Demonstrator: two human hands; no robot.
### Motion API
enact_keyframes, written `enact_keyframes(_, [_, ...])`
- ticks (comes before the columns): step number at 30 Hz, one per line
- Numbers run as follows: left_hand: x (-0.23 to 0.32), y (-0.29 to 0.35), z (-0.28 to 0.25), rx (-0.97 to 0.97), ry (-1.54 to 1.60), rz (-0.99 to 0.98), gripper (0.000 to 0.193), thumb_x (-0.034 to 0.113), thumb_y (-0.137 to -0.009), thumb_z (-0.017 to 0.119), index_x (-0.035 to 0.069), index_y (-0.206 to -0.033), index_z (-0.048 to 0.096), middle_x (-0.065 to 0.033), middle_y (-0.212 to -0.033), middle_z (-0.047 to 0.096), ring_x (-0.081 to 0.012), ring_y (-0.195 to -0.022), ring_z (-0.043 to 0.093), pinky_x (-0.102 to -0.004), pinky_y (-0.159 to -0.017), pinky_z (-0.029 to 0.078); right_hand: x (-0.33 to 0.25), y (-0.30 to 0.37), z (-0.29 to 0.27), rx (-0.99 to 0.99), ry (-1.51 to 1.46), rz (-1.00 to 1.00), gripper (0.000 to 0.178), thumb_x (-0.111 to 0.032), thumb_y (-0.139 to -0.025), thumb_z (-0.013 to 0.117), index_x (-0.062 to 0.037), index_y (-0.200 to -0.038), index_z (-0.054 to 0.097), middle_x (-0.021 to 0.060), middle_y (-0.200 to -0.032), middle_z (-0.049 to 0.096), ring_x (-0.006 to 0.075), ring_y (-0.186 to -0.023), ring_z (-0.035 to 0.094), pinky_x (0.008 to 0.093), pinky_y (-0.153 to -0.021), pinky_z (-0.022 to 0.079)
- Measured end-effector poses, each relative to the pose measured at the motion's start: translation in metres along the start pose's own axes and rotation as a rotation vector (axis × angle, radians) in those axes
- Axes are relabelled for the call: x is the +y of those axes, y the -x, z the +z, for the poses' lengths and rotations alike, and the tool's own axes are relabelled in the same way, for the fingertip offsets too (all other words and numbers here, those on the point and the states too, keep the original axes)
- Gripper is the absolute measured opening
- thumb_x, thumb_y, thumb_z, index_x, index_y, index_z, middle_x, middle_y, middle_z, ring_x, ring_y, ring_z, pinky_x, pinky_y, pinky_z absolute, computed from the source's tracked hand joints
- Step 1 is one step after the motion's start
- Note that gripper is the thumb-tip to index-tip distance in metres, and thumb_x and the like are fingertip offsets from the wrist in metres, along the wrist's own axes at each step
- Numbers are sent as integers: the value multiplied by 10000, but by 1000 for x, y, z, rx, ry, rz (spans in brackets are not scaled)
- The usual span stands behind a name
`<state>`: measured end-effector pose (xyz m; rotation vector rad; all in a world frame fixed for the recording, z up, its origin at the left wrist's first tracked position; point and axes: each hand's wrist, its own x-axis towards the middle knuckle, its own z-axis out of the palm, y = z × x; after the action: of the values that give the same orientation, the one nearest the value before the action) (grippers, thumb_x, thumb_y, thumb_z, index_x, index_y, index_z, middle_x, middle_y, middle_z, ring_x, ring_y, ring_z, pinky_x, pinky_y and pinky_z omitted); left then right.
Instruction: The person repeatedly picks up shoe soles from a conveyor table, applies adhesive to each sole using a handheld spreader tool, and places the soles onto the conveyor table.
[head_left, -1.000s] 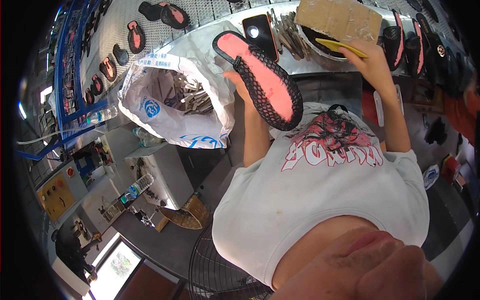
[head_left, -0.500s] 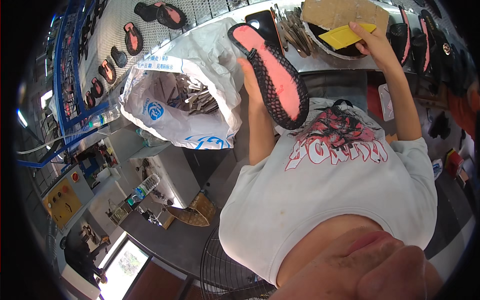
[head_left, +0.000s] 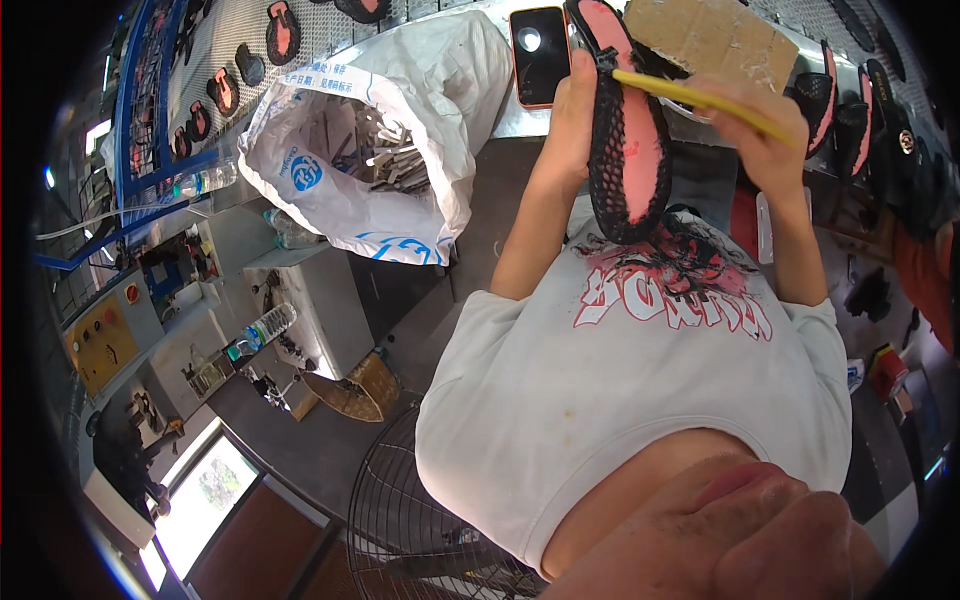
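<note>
My left hand is closed on the side of a black woven shoe with a pink underside. The shoe stands lengthwise in front of my chest, pink face showing. In my right hand, slightly blurred, is a flat yellow scraper, seen almost edge-on. Its tip overlaps the black rim of the shoe beside my left fingers; whether it touches, I cannot tell. The fingers of my left hand are partly hidden behind the shoe.
Left of the shoe, a white plastic bag gapes open with several thin strips inside. A phone lies on the bench, and a cardboard piece sits by the scraper. More black-and-pink shoes stand at right. A wire fan is below.
My right hand has brought the scraper down and left from the cardboard to the shoe. My left hand has moved the shoe right and turned it more upright. The view has shifted.
</note>
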<state>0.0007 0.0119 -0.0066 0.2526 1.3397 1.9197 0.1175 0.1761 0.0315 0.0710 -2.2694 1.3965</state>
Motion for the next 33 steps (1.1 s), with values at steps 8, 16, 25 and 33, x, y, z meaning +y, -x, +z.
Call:
enact_keyframes(8, [-1, 0, 16, 30, 90, -9, 677, 650, -899, 348, 28, -979, 602, -13, -788, 608, -84, -685, 577, -224, -599, 468, -13, -13, -19, -42, 153, -174, 220, -21, -729, 699, 28, -941, 665, 129, -876, 684, 283, -792, 662, 317, -696, 523])
enact_keyframes(16, [1, -19, -2, 130, -288, 3, 485, 485, -950, 382, 48, -1031, 575, -74, -872, 613, -221, -758, 595, -350, -685, 479, -32, -7, -5, -180, 109, -306, 217, -19, -720, 706, 41, -924, 661, 133, -861, 673, 281, -753, 655, 318, -661, 521])
enact_keyframes(25, [-33, -18, -14, 241, -988, 521, 507, 451, -973, 331, 2, -1038, 560, -104, -922, 610, -198, -863, 588, -334, -734, 464, -5, 10, -16, -155, -239, 198, 193, -70, -837, 644, 33, -1000, 656, 66, -783, 649, 110, -646, 595, 255, -569, 488])
enact_keyframes(33, [-21, -2, -17, -32, 94, -42, 630, 620, -910, 366, 37, -1042, 563, -31, -844, 611, -113, -711, 586, -264, -647, 493, 15, 6, -18, -113, -217, 217, 175, -59, -868, 595, 24, -1014, 645, 65, -763, 648, 112, -612, 581, 216, -582, 450])
